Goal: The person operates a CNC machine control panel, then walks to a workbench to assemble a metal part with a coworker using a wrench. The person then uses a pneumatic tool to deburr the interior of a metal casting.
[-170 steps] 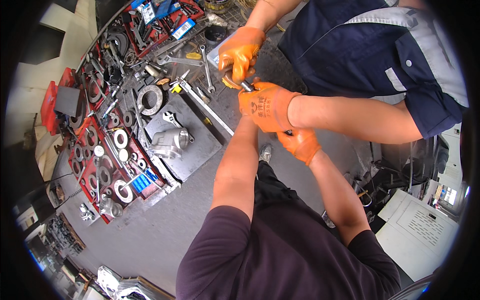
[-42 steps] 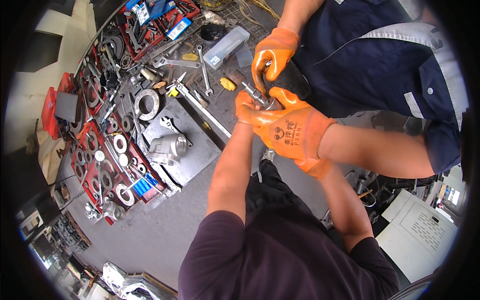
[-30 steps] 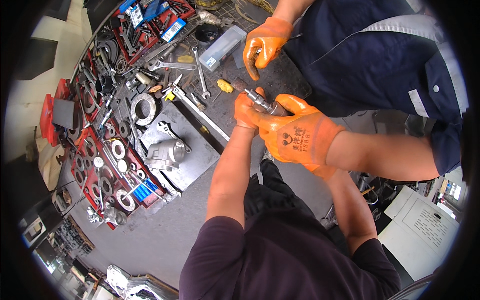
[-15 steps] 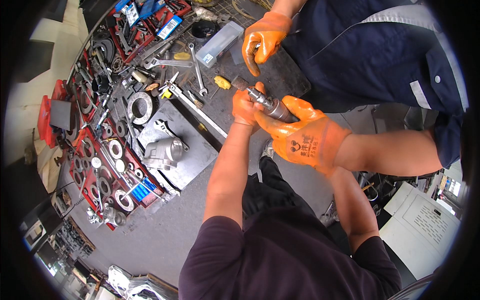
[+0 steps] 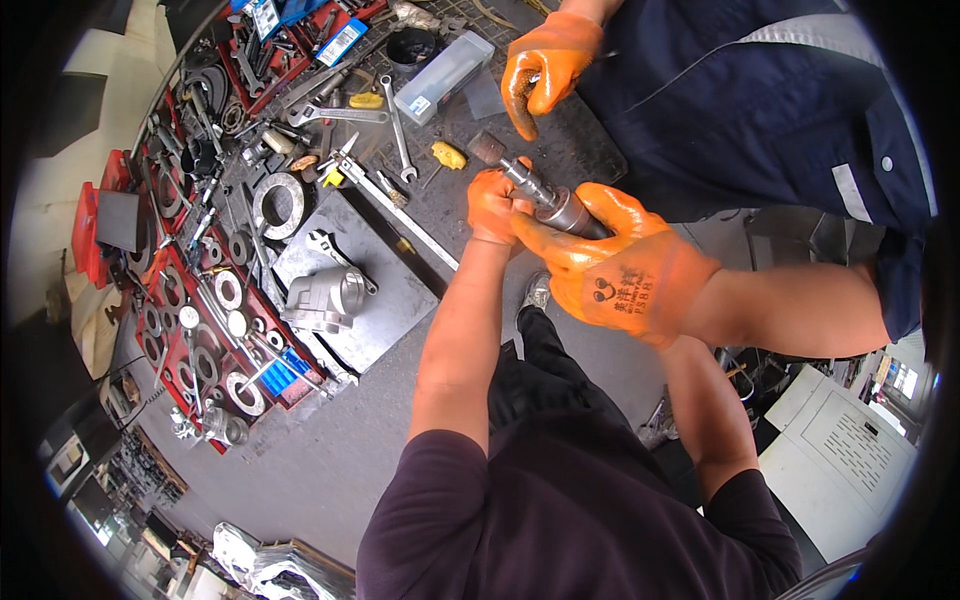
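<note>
My left hand [image 5: 492, 207], in an orange glove, is closed beside the shaft of a metal rotary tool [image 5: 563, 210], with a fingertip showing behind it. The tool has a thick cylindrical body, a stepped shiny shaft and a rough brown cylindrical head [image 5: 487, 148] pointing up and left. A co-worker's orange-gloved hand [image 5: 625, 262] reaches in from the right and grips the body. My right forearm [image 5: 705, 400] runs up beneath that hand, which hides my right hand. The co-worker's other gloved hand [image 5: 550, 70] hangs above the brown head, apart from it, fingers curled.
On the bench to the left lie a caliper [image 5: 400, 213], a combination wrench [image 5: 398, 130], an adjustable wrench [image 5: 340, 258], a clear plastic case [image 5: 445, 78] and a grey metal casting [image 5: 325, 298]. Red trays [image 5: 290, 395] hold rings and tools. A beige cabinet [image 5: 845, 450] stands at right.
The co-worker's free hand has moved slightly right and up. The rotary tool, with the hands around it, has shifted slightly to the right.
</note>
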### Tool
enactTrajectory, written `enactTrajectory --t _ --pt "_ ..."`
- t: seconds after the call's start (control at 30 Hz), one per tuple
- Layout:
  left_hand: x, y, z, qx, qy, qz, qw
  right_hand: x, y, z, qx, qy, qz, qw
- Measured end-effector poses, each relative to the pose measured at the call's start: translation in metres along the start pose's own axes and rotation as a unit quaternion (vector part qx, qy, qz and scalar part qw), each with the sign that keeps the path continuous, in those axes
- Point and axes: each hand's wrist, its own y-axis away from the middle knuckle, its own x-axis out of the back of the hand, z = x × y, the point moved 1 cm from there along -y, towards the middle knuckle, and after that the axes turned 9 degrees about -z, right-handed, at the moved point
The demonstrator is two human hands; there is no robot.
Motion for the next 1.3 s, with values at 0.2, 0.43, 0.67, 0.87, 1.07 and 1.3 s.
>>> enactTrajectory --t 0.2,0.43,0.67,0.87,1.07,1.3 --pt "-0.007 0.003 -0.019 0.024 0.084 -0.004 0.996 0.002 0.002 0.001 0.0 0.004 0.002 1.0" --pt "0.002 -0.002 0.0 -0.061 0.033 0.007 0.998 0.0 0.001 0.004 -0.001 0.008 0.009 1.0" --pt "-0.004 -0.001 -0.011 -0.021 0.087 0.006 0.996 -0.006 -0.002 0.004 -0.001 0.009 0.014 1.0" --pt "-0.003 -0.002 0.0 0.011 0.018 0.027 0.999 -0.007 -0.003 -0.002 -0.003 0.011 0.013 1.0" --pt "0.0 -0.004 0.007 -0.066 0.074 0.067 0.993 -0.014 -0.004 0.005 -0.001 0.013 0.023 1.0" --pt "0.0 -0.005 -0.001 -0.068 -0.01 0.045 0.997 -0.018 -0.008 0.005 0.004 0.016 0.024 1.0"
